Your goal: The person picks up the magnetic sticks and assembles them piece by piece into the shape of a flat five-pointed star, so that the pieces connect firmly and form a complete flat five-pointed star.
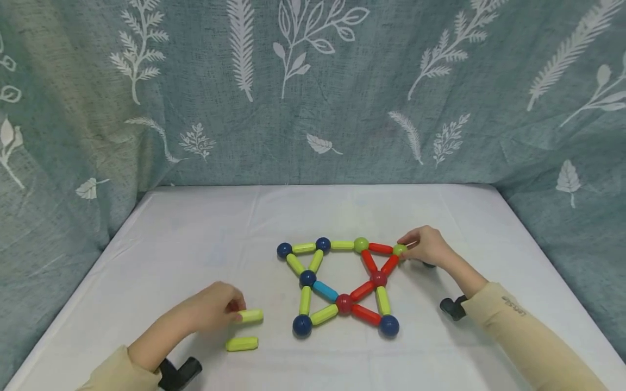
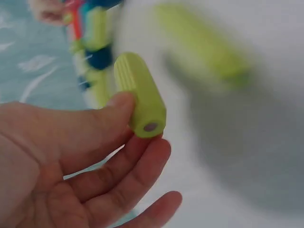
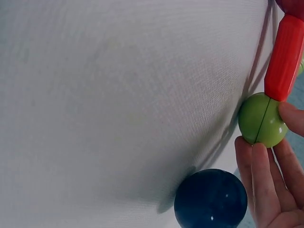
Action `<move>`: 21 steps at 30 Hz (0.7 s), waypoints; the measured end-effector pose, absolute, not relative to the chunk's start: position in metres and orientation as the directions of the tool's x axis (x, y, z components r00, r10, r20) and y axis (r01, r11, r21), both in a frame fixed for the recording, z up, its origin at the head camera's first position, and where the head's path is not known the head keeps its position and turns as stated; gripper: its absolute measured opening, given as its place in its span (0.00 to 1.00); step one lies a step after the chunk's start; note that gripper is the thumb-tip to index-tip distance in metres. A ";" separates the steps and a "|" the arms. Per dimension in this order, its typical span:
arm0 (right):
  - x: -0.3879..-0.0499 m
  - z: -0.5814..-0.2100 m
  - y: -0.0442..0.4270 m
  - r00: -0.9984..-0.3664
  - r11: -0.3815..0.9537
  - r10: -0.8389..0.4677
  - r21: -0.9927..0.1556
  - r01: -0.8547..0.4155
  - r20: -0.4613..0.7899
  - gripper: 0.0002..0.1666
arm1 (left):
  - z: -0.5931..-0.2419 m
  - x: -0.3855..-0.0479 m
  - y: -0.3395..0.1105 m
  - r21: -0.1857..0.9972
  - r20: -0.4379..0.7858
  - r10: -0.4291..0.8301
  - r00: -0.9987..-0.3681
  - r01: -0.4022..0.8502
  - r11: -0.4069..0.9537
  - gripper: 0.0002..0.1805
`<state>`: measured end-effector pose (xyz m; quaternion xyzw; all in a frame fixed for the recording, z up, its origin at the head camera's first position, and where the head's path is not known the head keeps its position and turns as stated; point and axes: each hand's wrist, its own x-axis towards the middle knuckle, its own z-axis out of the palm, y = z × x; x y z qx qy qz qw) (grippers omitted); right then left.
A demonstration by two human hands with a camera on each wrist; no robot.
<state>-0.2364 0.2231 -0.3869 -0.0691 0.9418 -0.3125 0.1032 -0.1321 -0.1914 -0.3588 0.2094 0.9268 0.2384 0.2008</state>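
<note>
My left hand [image 1: 212,307] pinches a yellow-green magnetic rod [image 1: 251,316] between thumb and fingers; the left wrist view shows the metal disc in the rod's near end. A second yellow-green rod [image 1: 242,344] lies on the table just beside that hand. At the far right corner of a flat frame of balls and rods, my right hand [image 1: 429,247] grips a light green ball [image 3: 262,119] with thumb and fingertips. A red rod [image 3: 285,57] touches this ball. Close to the right hand sits a loose dark blue ball [image 3: 211,199], mostly hidden behind it in the head view.
The frame joins dark blue balls [image 1: 301,325], red balls [image 1: 344,304] and another green ball [image 1: 361,244] with yellow-green, red and one light blue rod [image 1: 325,291]. It lies mid-table on a white cloth [image 1: 205,228]. A patterned curtain [image 1: 318,119] hangs behind.
</note>
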 end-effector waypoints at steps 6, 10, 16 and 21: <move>-0.236 -0.390 0.222 -0.972 0.794 -0.178 -0.606 -0.050 -0.153 0.17 | -0.333 -0.179 -0.150 0.484 -0.127 0.412 -0.902 0.306 0.820 0.05; -0.235 -0.392 0.224 -0.977 0.793 -0.157 -0.608 -0.037 -0.146 0.17 | -0.341 -0.213 -0.102 0.531 -0.058 0.295 -0.954 0.221 0.818 0.10; -0.234 -0.393 0.224 -0.979 0.791 -0.145 -0.611 -0.028 -0.143 0.17 | -0.363 -0.250 -0.050 0.576 -0.093 0.116 -0.989 0.042 0.817 0.13; -0.232 -0.393 0.224 -0.979 0.789 -0.151 -0.614 -0.038 -0.133 0.17 | -0.374 -0.263 -0.033 0.558 -0.194 0.014 -0.981 -0.099 0.824 0.13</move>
